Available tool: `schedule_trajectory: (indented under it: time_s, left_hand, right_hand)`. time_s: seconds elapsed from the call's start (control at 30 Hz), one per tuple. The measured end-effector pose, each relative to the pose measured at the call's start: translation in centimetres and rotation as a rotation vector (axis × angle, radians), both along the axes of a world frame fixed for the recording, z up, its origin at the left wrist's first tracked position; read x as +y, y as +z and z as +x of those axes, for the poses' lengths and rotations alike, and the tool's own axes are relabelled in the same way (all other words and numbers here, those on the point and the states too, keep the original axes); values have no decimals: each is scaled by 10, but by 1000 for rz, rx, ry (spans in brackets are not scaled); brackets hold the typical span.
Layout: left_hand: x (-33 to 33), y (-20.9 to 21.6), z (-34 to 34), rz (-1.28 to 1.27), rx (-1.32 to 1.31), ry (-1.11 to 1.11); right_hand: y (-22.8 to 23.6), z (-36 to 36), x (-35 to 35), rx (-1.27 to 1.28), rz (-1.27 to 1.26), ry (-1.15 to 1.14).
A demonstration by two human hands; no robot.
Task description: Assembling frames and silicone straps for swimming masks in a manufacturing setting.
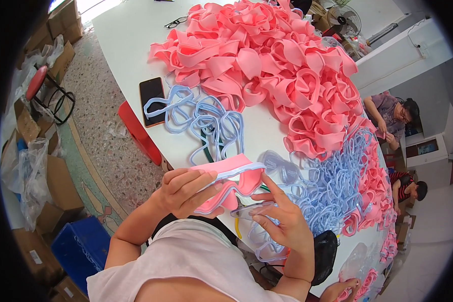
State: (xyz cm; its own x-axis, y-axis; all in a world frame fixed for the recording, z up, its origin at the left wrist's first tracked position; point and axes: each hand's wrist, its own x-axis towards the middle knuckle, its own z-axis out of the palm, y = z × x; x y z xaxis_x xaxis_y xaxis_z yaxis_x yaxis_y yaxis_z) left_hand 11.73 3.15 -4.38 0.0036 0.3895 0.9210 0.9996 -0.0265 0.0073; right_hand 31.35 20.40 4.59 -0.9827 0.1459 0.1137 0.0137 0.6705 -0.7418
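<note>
My left hand [183,194] is closed round one side of a pink goggle-shaped piece [224,166] with a pale blue rim, held above the table's near edge. At its other end, my right hand [289,219] reaches the rim with the index finger. Between that hand's thumb and fingers is a clear goggle lens [250,211], just below the pink piece. More clear lenses [279,168] lie on the table beyond. Pale blue looped rims [206,118] lie loosely tangled in front of my left hand. My palms hide part of both held pieces.
A large heap of pink pieces [287,65] covers the far side of the white table [126,50]. To the right lies a pile of blue rims [319,196]. A phone [151,98] and glasses [176,22] are at left. Two people [390,116] sit at right; another person's hand [345,291] shows lower right.
</note>
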Motion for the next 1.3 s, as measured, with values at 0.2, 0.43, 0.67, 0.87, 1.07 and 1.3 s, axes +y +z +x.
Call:
schedule_trajectory:
  time_s: [0.2, 0.43, 0.67, 0.87, 1.07, 1.3]
  left_hand:
    - [-1, -10, 0, 35, 71, 6]
    - [-1, -11, -3, 17, 46, 32]
    - [3, -13, -3, 56, -61, 51]
    - [0, -10, -1, 15, 24, 54]
    - [4, -17, 2, 84, 84, 24]
    - [3, -21, -3, 89, 22, 48]
  right_hand:
    - [-5, -1, -2, -14, -64, -29]
    - [-11, 7, 4, -39, -348, -117]
    - [-4, 6, -5, 154, -111, -195]
    - [-8, -3, -7, 109, 126, -112]
    - [-12, -4, -15, 41, 73, -166]
    - [-18, 3, -5, 127, -399, -248]
